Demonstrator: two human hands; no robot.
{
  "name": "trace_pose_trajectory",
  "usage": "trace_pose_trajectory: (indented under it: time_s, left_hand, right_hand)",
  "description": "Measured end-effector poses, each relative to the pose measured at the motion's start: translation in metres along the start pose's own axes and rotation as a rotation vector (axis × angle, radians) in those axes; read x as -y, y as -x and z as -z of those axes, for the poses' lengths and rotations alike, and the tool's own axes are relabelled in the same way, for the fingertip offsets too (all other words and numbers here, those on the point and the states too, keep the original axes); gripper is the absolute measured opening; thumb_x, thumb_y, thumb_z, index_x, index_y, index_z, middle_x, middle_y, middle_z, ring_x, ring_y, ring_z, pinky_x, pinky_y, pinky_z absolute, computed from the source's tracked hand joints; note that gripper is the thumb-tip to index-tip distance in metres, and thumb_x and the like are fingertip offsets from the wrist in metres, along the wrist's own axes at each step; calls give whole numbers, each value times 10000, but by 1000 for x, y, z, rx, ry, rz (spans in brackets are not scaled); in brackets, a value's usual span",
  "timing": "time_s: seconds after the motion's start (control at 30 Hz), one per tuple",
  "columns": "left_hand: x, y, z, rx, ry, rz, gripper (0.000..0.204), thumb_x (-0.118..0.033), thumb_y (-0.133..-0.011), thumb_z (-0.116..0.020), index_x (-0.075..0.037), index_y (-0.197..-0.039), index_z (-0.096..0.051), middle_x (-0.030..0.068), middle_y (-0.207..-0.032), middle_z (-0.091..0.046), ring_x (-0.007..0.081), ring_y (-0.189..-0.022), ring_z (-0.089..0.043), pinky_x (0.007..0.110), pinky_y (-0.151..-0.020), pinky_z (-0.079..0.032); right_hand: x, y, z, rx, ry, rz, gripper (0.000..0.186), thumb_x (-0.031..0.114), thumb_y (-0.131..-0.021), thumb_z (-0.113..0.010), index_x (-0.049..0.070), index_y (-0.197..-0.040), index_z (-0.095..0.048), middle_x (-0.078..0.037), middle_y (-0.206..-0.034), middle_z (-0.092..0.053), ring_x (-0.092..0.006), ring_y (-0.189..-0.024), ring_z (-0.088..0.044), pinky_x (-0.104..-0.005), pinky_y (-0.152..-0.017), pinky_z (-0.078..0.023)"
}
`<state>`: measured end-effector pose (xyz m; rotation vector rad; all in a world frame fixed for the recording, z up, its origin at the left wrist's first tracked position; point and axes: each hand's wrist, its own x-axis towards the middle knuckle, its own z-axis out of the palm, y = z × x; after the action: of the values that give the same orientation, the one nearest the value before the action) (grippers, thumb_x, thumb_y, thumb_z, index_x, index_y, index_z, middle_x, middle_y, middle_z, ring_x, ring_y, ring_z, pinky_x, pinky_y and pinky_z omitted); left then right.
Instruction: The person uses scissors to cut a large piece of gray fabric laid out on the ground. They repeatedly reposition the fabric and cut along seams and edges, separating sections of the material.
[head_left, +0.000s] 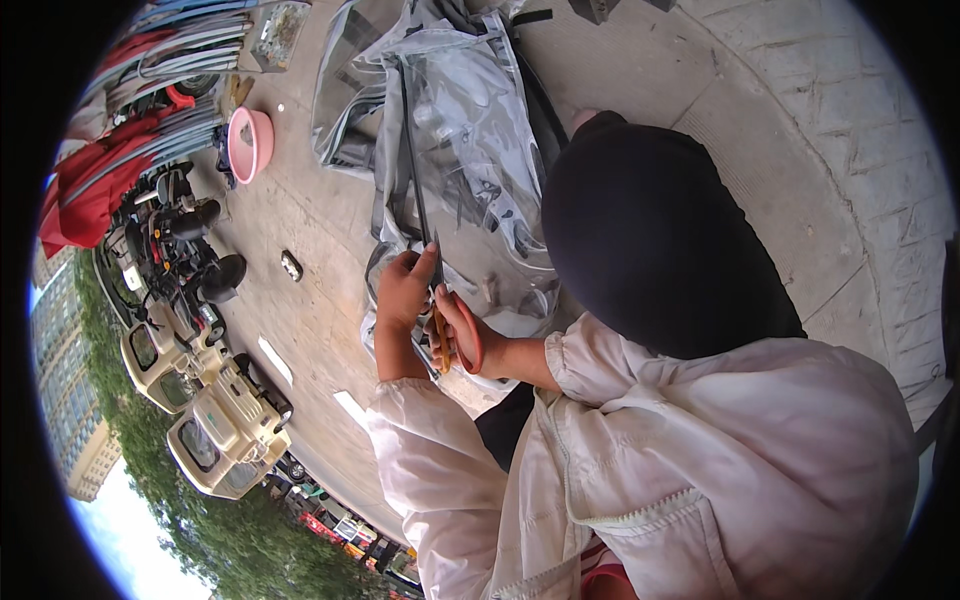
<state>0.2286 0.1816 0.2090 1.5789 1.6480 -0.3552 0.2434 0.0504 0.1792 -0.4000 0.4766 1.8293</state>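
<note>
Scissors with an orange-red loop handle (469, 335) are in my right hand (485, 345), whose fingers are closed round the handles. The dark blades point away from me, partly hidden by my left hand. Just ahead and to the left, my left hand (402, 290) pinches a long black strip (410, 140) near the blades. This strip runs along a large sheet of clear plastic with grey trim (465, 110), which lies crumpled on the ground before me. Whether the blades are closed on the strip I cannot tell.
My bent knee in black cloth (650, 230) rises beside the plastic. A pink basin (262, 140) stands on the pavement at the left, with a small black-and-white object (291, 265) nearer. Motorcycles (195, 235), beige vehicles (215, 425) and red cloth (85, 195) line the far left.
</note>
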Motion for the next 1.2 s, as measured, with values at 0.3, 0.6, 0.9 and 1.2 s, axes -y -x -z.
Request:
trace_pose_trajectory:
  time_s: [0.3, 0.6, 0.9, 1.2]
  left_hand:
    - [25, 6, -3, -45, 324, -79, 329, -314, -915, -535, 3, -973, -600, -15, -656, -531, 71, -495, -459, 226, -417, -377]
    - [40, 2, -5, -83, 529, -89, 286, -286, -932, -508, -12, -959, -587, 11, -712, -575, 94, -554, -521, 237, -479, -430]
    - [45, 4, 1, -111, 676, -61, 289, -288, -925, -534, -15, -1015, -559, 21, -763, -577, 93, -548, -526, 214, -436, -433]
    - [17, 17, 15, -212, 238, -154, 255, -272, -922, -536, -41, -832, -593, -43, -615, -492, 40, -480, -406, 214, -390, -310]
  right_hand:
    - [0, 11, -8, 61, 0, 39, 562, 712, -833, -396, 167, -952, -468, -10, -726, -478, -145, -599, -476, -310, -564, -444]
    - [-4, 5, -2, 86, 9, -4, 496, 648, -881, -390, 162, -970, -437, 16, -670, -425, -88, -496, -375, -276, -488, -416]
    - [0, 9, -11, 88, 32, -33, 530, 669, -874, -367, 151, -974, -417, 10, -637, -363, -92, -448, -337, -257, -409, -359]
    - [3, 7, -16, 69, 77, -75, 660, 758, -813, -352, 106, -722, -389, -5, -548, -355, -146, -435, -362, -286, -419, -354]
